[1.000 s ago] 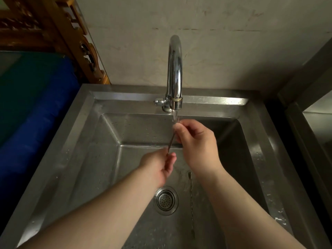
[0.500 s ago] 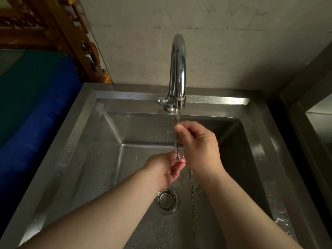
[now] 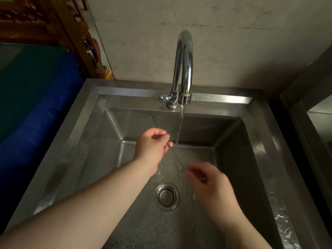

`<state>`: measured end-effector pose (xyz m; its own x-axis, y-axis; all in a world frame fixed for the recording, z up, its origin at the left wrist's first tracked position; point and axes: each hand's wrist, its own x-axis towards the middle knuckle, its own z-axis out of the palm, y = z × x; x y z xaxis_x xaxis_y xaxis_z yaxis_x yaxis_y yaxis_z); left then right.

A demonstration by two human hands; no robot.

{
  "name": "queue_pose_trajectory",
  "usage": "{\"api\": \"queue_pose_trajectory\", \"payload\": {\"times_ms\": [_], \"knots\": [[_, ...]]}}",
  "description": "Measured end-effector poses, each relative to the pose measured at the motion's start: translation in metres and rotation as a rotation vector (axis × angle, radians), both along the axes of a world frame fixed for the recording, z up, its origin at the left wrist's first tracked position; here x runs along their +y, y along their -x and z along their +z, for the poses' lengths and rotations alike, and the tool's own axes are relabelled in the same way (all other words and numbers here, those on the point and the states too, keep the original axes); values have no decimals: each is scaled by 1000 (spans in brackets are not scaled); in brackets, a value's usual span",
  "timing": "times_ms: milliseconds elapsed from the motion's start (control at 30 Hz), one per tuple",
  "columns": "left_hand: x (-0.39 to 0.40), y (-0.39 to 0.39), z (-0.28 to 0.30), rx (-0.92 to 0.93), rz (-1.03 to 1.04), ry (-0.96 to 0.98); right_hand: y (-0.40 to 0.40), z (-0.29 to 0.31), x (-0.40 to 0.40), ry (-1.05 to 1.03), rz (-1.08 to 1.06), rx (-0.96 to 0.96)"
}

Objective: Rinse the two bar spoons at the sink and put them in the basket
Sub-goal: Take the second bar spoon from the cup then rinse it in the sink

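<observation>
**Steel sink, running water and two thin bar spoons**

Stainless steel filled most of what we saw: a deep square sink (image 3: 260, 141) with a curved chrome tap (image 3: 183, 69) at its back rim, a thin stream of water (image 3: 180, 126) falling into the basin. Our left hand (image 3: 152, 144) was pinched shut on one end of a slim, twisted bar spoon (image 3: 177, 159), just left of the stream. The spoon sloped down and to the right toward our right hand (image 3: 210, 184), which was blurred; we could not tell whether its fingers gripped the spoon's lower end. A second bar spoon (image 3: 193, 212) lay flat on the wet sink floor, just right of the round drain strainer (image 3: 167, 196) and partly hidden beneath the right hand. A blue and green padded surface (image 3: 36, 105) sat left of the sink, with carved wooden furniture (image 3: 71, 33) behind it. A pale stained wall (image 3: 233, 42) rose behind the tap.
</observation>
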<state>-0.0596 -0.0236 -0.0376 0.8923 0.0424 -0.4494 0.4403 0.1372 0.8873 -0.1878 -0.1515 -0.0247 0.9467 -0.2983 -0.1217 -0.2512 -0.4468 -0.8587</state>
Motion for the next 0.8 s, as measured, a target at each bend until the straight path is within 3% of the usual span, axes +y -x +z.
{"api": "queue_pose_trajectory", "payload": {"times_ms": [167,433,500,600,667,800], "knots": [[-1,15,0,-217,-273,-245,-17,-7,18,163,64,102],[37,18,-9,-394,-532,-593,-36,-27,39,122,27,176],[61,16,-12,-511,-521,-824,-37,-39,41,91,-15,208],[107,12,-17,-724,-542,-1348,-36,-64,42,40,-78,270],[138,10,-25,-707,-640,-1563,-33,-87,43,42,-116,320],[181,8,-42,-496,-774,-1715,-22,-140,43,124,-136,436]]}}
